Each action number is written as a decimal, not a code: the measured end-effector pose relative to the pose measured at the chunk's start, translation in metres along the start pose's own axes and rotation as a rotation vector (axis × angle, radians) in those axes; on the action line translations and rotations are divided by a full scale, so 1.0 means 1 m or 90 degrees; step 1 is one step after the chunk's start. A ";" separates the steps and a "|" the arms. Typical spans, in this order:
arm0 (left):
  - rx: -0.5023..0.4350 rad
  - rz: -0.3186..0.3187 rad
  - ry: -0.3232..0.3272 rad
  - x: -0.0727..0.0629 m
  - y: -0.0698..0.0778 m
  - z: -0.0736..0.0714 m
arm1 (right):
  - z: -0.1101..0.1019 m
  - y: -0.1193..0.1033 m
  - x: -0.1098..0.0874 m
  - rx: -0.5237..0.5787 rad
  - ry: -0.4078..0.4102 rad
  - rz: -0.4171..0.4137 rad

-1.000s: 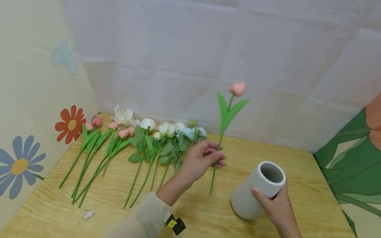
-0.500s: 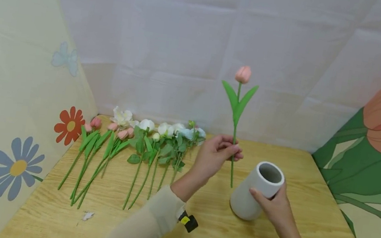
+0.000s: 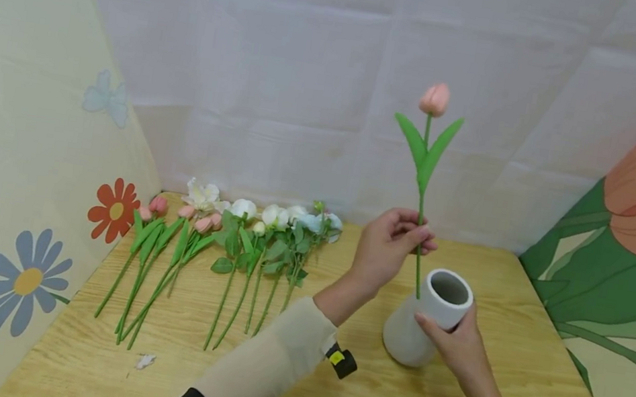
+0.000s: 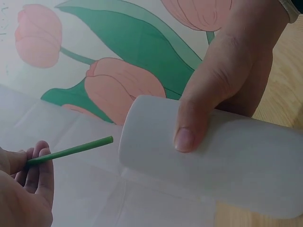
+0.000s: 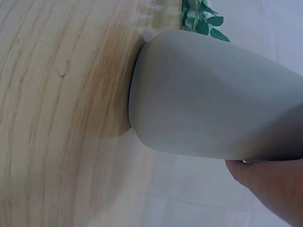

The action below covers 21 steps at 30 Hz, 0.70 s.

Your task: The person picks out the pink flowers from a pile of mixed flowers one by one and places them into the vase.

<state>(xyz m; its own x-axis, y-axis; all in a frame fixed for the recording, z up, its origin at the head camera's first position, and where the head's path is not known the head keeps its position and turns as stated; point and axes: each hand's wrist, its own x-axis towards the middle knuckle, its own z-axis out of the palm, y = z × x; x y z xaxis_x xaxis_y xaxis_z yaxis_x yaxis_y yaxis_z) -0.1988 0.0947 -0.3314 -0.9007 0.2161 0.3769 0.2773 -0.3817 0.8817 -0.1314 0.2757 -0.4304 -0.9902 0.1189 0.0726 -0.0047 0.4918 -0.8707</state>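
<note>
My left hand (image 3: 387,245) pinches the green stem of a pink tulip (image 3: 434,99) between thumb and fingers. The tulip stands upright, bloom on top, with two green leaves below it. Its lower stem end overlaps the left side of the white vase (image 3: 411,334) in the head view; in the left wrist view the stem (image 4: 80,149) ends a little short of the vase mouth. My right hand (image 3: 462,344) grips the vase around its upper right side, thumb in front. The vase leans to the right, and its dark opening (image 3: 450,288) faces up.
Several pink tulips (image 3: 152,250) lie on the left of the wooden table (image 3: 327,396). Beside them lie white and pale blue flowers (image 3: 275,216) with leafy green stems. A small white scrap (image 3: 145,361) is near the front left. A pale cloth (image 3: 285,85) hangs behind.
My left hand has moved right and upward with the tulip, bringing the stem end from left of the vase to its upper side. My right hand and the vase have stayed nearly still.
</note>
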 end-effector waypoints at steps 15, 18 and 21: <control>-0.011 0.011 0.009 0.012 -0.002 0.022 | 0.000 0.002 0.001 0.015 0.006 -0.019; -0.009 0.018 0.004 0.013 -0.004 0.026 | 0.000 0.001 0.001 0.016 -0.003 -0.005; -0.004 0.022 -0.003 0.013 -0.007 0.029 | -0.001 0.000 0.001 0.016 -0.010 0.008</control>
<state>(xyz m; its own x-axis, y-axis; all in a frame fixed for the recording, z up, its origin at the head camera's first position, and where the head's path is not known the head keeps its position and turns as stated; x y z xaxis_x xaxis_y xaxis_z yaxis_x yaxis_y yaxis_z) -0.2029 0.1258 -0.3242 -0.8893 0.2071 0.4077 0.3056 -0.3943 0.8667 -0.1319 0.2768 -0.4300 -0.9924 0.1107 0.0535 0.0047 0.4685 -0.8835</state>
